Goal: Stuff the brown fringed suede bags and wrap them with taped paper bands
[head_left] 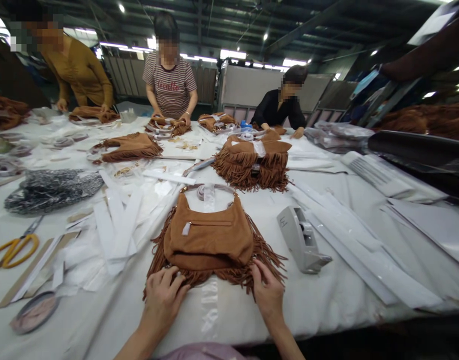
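Note:
A brown suede-like handbag (210, 245) with long fringe lies flat in front of me, its zip pocket facing up and its strap end pointing away. My left hand (164, 292) has its fingers curled on the fringe at the lower left corner. At the lower right, my right hand (267, 290) pinches the fringe between thumb and fingers. A strip of clear tape (209, 307) runs out from under the bag towards me. The coiled strap (205, 191) rests at the bag's top, with a white wrap over it.
Right of the bag stands a grey tape dispenser (299, 237), with long plastic sleeves (364, 245) beyond it. Yellow-handled scissors (17, 247), paper strips (115, 220) and a small round dish (34, 312) lie left. More fringed bags (254, 160) and several co-workers are across the table.

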`<state>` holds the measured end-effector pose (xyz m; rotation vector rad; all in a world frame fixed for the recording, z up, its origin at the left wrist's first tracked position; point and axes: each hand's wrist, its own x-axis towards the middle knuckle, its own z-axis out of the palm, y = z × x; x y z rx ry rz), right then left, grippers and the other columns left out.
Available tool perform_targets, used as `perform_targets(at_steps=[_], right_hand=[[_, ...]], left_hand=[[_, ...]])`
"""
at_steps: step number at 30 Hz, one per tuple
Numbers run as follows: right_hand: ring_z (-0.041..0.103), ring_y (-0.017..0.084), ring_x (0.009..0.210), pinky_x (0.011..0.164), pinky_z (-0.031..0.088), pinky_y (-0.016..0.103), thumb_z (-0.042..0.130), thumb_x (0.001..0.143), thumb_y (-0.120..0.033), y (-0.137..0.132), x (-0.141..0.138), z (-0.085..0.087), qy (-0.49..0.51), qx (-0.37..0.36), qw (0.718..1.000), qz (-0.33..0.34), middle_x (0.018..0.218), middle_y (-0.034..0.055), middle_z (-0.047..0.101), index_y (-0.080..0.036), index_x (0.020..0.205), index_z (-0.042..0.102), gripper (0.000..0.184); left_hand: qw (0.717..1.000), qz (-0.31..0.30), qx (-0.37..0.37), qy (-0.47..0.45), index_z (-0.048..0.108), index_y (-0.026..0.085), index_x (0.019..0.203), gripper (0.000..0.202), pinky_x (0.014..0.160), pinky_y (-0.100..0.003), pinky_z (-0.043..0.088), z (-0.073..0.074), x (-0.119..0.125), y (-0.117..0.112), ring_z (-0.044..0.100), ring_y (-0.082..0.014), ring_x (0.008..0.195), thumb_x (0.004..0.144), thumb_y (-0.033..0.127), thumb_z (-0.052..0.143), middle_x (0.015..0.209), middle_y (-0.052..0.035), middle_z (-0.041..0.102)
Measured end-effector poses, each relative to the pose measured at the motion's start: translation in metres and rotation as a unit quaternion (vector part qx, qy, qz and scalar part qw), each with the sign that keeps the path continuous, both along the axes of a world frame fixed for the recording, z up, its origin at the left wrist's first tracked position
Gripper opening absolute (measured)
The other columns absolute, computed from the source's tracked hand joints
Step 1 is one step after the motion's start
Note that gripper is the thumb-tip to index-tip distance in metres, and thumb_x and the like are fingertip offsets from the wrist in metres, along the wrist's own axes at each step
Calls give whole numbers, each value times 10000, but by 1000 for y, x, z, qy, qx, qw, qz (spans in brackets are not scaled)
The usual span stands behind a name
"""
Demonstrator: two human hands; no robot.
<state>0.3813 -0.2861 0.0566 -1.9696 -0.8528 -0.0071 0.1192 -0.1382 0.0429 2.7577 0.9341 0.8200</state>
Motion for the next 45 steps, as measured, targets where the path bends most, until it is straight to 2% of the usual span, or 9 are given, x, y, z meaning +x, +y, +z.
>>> perform_targets(at_steps=[3,6,11,14,17,25,31,38,45], right_hand=[[665,230,873,808,528,354,457,861,-421,11,24,8,70,-54,995,-48,988,118,710,-128,1094,655,424],[668,225,854,800,510,335,447,840,-356,27,44,13,73,-135,988,-30,956,112,716,-120,1036,678,384],[670,214,762,730,480,298,485,810,-277,44,56,13,57,-168,984,-18,814,78,723,-155,887,706,264],[665,209,745,717,461,282,497,807,-254,45,56,13,48,-173,983,-35,786,71,718,-159,893,698,238],[662,190,726,691,448,255,494,817,-248,46,56,14,49,-175,983,-37,767,54,718,-176,843,698,218],[637,197,668,631,421,265,466,825,-252,57,61,22,35,-194,980,-15,704,59,699,-180,710,674,248],[603,189,601,591,401,267,457,857,-335,66,62,27,10,-208,978,-9,631,63,666,-194,646,648,318],[618,214,658,619,415,284,396,897,-513,80,59,24,46,-241,969,17,681,93,673,-178,650,648,486],[582,203,581,558,418,270,433,839,-594,91,64,8,147,-142,978,42,588,53,652,-156,647,675,536]], left_hand=[[998,-31,-17,-44,610,235,1068,219,877,-419,395,35,25,0,530,-242,983,888,339,540,1085,-76,606],[989,-114,-82,-42,547,189,1152,289,848,-358,458,77,80,2,549,-215,970,919,343,474,1064,-95,598],[962,-151,-123,193,586,117,1065,353,833,-386,493,116,196,1,569,-282,1006,867,403,531,1045,-152,600],[939,-142,-148,276,643,65,944,279,780,-392,510,106,239,2,618,-313,929,774,287,645,951,-195,637],[927,-155,-173,294,672,75,840,177,755,-381,508,84,255,10,648,-307,858,744,221,643,850,-186,661],[920,-184,-300,172,590,143,663,338,627,-271,408,40,244,48,567,-173,648,880,303,388,649,-53,582],[890,-187,-413,49,457,171,616,374,537,-230,318,16,239,52,427,-118,575,889,405,356,588,24,444],[865,-193,-464,-5,469,175,685,366,620,-244,367,4,234,51,451,-130,638,900,449,357,663,11,502],[850,-209,-484,-7,481,183,733,324,710,-267,400,10,231,55,496,-155,726,915,401,326,760,-17,567]])
